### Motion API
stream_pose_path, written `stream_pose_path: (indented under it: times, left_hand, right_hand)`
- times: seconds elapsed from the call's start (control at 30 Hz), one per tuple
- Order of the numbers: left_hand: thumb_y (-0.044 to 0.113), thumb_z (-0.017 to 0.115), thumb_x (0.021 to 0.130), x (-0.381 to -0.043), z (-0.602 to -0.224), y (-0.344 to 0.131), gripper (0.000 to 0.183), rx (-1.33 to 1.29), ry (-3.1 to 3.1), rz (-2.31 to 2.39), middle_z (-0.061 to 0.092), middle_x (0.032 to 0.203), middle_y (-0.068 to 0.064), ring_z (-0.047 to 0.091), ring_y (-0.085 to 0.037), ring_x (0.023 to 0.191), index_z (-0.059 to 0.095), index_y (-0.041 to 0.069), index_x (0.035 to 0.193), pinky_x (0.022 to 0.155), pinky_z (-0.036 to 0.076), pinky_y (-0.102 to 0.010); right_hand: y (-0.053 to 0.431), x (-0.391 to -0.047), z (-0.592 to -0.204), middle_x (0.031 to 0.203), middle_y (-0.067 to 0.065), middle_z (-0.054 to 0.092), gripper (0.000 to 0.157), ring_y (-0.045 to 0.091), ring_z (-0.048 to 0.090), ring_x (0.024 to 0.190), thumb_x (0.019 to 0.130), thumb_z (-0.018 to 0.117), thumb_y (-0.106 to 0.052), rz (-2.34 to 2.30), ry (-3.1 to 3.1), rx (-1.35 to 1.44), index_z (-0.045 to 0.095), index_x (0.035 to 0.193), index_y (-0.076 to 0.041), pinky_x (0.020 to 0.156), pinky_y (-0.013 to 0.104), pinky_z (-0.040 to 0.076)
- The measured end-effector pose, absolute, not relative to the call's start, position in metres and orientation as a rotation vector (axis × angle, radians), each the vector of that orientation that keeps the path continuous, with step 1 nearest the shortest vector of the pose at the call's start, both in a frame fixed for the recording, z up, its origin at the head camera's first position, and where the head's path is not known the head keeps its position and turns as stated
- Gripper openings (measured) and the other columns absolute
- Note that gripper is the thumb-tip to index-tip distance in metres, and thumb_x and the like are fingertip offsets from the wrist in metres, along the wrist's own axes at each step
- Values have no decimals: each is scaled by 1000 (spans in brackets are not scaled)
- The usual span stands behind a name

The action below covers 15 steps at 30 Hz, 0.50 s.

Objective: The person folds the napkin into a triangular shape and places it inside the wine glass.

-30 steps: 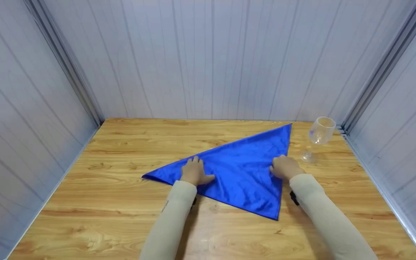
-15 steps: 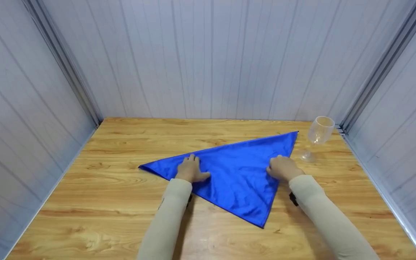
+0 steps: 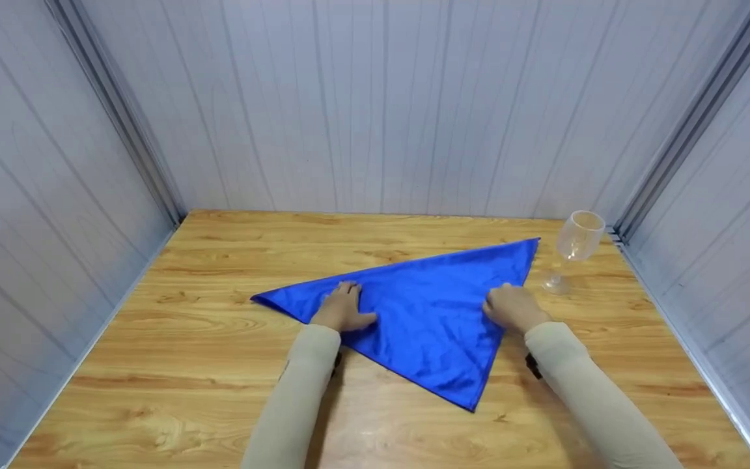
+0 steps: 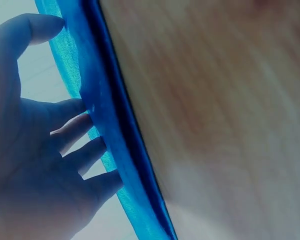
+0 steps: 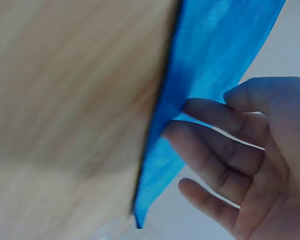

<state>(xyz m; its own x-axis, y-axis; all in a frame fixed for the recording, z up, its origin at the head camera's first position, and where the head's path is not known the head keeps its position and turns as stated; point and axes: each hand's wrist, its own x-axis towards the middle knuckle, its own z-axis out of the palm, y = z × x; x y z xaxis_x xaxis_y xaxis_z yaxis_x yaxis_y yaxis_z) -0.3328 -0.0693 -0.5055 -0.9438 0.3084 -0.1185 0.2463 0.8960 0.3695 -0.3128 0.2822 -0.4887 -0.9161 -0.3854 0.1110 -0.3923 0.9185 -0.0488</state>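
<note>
A shiny blue cloth [image 3: 427, 306], folded into a triangle, lies on the wooden table. Its long edge faces the back wall and one corner points toward me. On the cloth's left part rests my left hand [image 3: 341, 309], fingers spread and thumb out to the side. The left wrist view shows those fingertips [image 4: 97, 145] against the cloth [image 4: 110, 90], with nothing gripped. My right hand [image 3: 513, 307] is at the cloth's right edge. Seen from the right wrist, its fingers [image 5: 215, 155] are loosely bent, fingertips touching the cloth [image 5: 210, 60]; the thumb does not pinch it.
A clear stemmed wine glass [image 3: 580, 238] stands upright at the back right, a short way beyond my right hand. Pale panelled walls [image 3: 362, 111] enclose the wooden table [image 3: 173, 365] at the back and both sides.
The cloth has turned clockwise: its left corner moved away from me, its near corner leftward and closer. My left hand shifted slightly left with it. Over the last half second, little has moved.
</note>
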Motion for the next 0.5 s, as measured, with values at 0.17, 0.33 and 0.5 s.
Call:
stream_pose_path:
  times: [0.17,0.33,0.5]
  left_hand:
    - [47,64,92,-332,-505,-71,80,449,2868,538,31,158,-20,22,-42,147,38,2,152,115,19,-61]
    - [45,61,97,-326,-506,-67,71,432,2882,482,30,159,-18,19,-39,148,40,7,152,115,17,-62]
    - [43,58,98,-311,-502,-58,65,401,2905,359,33,157,-19,24,-42,146,43,8,151,113,24,-62]
  right_hand:
    - [294,-317,-496,66,6,55,25,24,52,60,94,59,-10,268,-2971,576,61,69,-6,58,47,50]
    - [308,-321,-503,74,4,56,17,23,52,70,94,60,-11,424,-3000,578,63,78,-8,67,46,48]
    - [320,-320,-509,92,8,62,11,29,58,89,94,61,-10,584,-2976,583,70,93,-5,83,50,49]
